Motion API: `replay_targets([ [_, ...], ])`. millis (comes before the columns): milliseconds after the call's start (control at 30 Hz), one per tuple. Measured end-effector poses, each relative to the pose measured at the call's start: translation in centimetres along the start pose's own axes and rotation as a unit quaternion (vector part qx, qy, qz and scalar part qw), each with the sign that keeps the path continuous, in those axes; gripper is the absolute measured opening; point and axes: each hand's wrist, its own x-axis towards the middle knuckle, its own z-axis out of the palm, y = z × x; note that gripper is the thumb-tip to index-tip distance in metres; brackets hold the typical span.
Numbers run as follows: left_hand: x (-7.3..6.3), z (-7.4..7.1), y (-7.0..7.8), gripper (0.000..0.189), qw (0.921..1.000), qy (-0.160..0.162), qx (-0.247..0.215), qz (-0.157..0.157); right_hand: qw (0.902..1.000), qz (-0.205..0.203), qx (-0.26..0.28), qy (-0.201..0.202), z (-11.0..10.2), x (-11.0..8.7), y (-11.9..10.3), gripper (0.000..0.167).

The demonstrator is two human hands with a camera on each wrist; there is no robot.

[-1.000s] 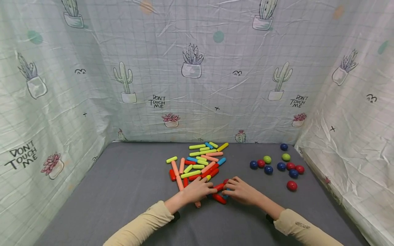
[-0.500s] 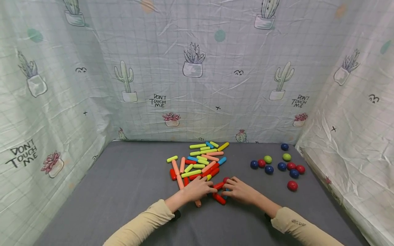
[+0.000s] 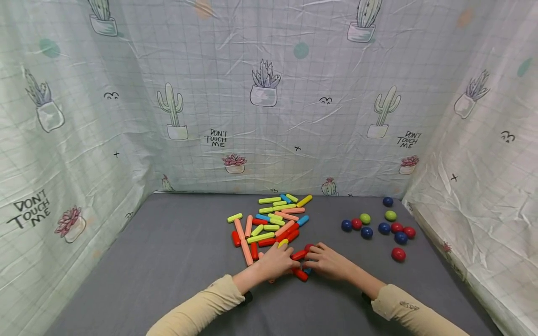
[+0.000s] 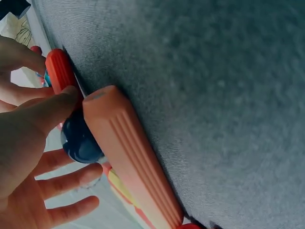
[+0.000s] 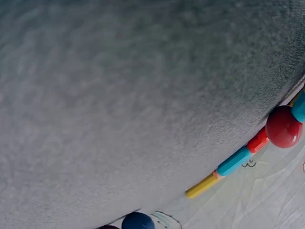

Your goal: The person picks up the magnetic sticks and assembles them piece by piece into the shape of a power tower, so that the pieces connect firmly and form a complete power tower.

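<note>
In the head view my left hand (image 3: pixel 275 262) and right hand (image 3: pixel 329 261) face each other over a small cluster of magnetic sticks. The left wrist view shows my left thumb on the end of a red magnetic stick (image 4: pixel 60 71), beside a dark blue ball (image 4: pixel 81 140), the other fingers spread below. A salmon stick (image 4: pixel 131 152) lies close in front. My right fingers bend around a blue stick (image 3: pixel 308 270), partly hidden, close to a red ball (image 3: pixel 309 248). Another red stick (image 3: pixel 300 275) slants between the hands. The right wrist view shows no hand.
Beyond the hands lies a loose group of magnetic sticks, among them a lime stick (image 3: pixel 260 238) and a yellow stick (image 3: pixel 304 201). Several balls, including a red ball (image 3: pixel 398 255), sit to the right on the grey table (image 3: pixel 176 261). A patterned curtain (image 3: pixel 269 126) surrounds it.
My left hand has shifted slightly to the right and toward me, nearer the right hand, and the yellow stick by its knuckles has moved a little. The right hand is almost unmoved.
</note>
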Motion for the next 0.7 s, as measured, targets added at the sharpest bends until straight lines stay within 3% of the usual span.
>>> replay_targets([
  [300, -0.21, -0.08, -0.31, 0.024, 0.9998, -0.018, 0.005, -0.009, 0.999, -0.02, -0.012, 0.038, 0.1, -0.44, 0.34, 0.034],
  [700, -0.15, 0.06, -0.24, 0.022, 0.9998, 0.014, 0.008, -0.012, 0.999, -0.009, -0.012, 0.042, 0.17, -0.15, 0.37, 0.035],
])
